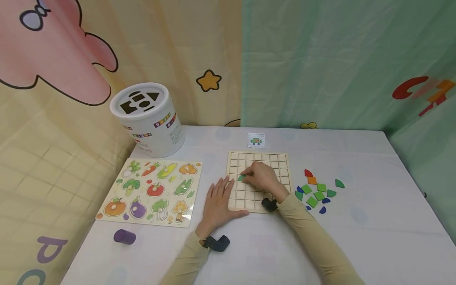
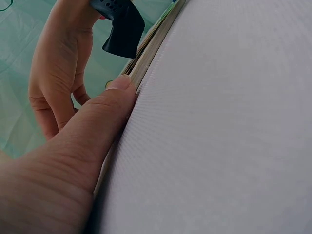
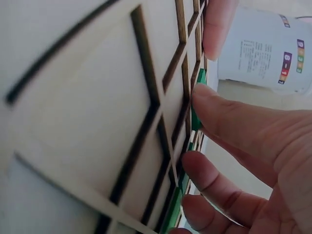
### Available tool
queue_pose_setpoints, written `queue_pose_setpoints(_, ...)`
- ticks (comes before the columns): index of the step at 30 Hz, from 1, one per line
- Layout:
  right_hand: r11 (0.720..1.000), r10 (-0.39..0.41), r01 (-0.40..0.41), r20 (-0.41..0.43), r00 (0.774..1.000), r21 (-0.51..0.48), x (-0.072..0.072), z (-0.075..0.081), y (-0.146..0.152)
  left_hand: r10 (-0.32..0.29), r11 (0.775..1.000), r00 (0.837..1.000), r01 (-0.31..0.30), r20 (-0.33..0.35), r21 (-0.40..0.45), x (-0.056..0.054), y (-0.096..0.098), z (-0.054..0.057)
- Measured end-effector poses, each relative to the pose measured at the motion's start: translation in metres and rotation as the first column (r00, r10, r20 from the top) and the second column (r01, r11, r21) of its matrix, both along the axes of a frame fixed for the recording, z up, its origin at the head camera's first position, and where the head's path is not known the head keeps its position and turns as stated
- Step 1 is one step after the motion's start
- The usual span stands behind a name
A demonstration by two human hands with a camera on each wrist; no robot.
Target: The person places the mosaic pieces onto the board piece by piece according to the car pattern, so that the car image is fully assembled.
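A wooden grid board [image 1: 246,202] lies on the table. My left hand [image 1: 219,202] rests along its left side with the fingers stretched out. In the left wrist view the thumb [image 2: 105,105] presses against the board's near edge. Over the left half of the grid, my right hand [image 1: 263,176] pinches a green quarter-circle piece [image 1: 241,177] between thumb and fingers. Beneath the fingers in the right wrist view, another green piece [image 3: 171,214] sits in the grid. The hand covers part of the grid in the head view.
To the right of the board lie several loose pieces: green squares [image 1: 312,202], an orange square [image 1: 312,180], red, green and blue curved ones. A pattern card [image 1: 256,140] is behind the board. Leftward are a vegetable puzzle [image 1: 142,217], a white bucket [image 1: 149,130] and a purple cylinder [image 1: 124,236].
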State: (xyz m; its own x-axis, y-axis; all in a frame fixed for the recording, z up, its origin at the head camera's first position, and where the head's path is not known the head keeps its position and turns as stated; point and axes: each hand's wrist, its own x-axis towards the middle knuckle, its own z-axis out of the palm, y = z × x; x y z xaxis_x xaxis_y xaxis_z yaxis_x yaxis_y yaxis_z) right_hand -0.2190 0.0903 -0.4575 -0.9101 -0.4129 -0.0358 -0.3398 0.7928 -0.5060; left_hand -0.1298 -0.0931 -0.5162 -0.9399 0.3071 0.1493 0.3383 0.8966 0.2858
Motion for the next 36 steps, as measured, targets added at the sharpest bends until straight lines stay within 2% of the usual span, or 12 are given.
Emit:
queue_pose_setpoints(5,0.998,0.044,-0.042,-0.027,0.999,0.052,0.001,0.0,0.002,0.001,1.0,1.0,-0.001,0.006,0.003,0.0,0.0,-0.001)
queue_pose_setpoints(12,0.995,0.071,-0.069,-0.024,0.997,0.074,0.005,-0.001,0.006,-0.01,1.0,1.0,0.011,-0.021,0.021,-0.001,0.0,-0.001)
queue_pose_setpoints(15,0.994,0.095,-0.093,-0.038,0.995,0.065,0.01,0.0,0.009,-0.013,1.0,0.999,0.013,-0.03,0.02,0.0,0.0,-0.001)
queue_pose_setpoints(19,0.993,0.117,-0.118,-0.074,0.99,-0.012,0.018,0.002,0.018,-0.006,1.0,1.0,0.006,-0.017,0.012,0.0,0.0,0.0)
queue_pose_setpoints(25,0.991,0.064,-0.077,-0.117,0.991,-0.112,0.031,0.007,0.042,0.003,1.0,1.0,-0.003,0.002,0.002,0.0,0.001,0.001)
queue_pose_setpoints(31,0.991,-0.007,-0.017,-0.175,0.985,-0.133,0.041,0.007,0.081,0.0,1.0,1.0,0.0,0.013,0.008,0.001,0.001,0.002)
queue_pose_setpoints(36,0.988,-0.091,0.069,-0.168,0.982,-0.136,0.049,0.007,0.116,-0.007,1.0,1.0,0.006,0.011,0.016,0.001,0.0,0.002)
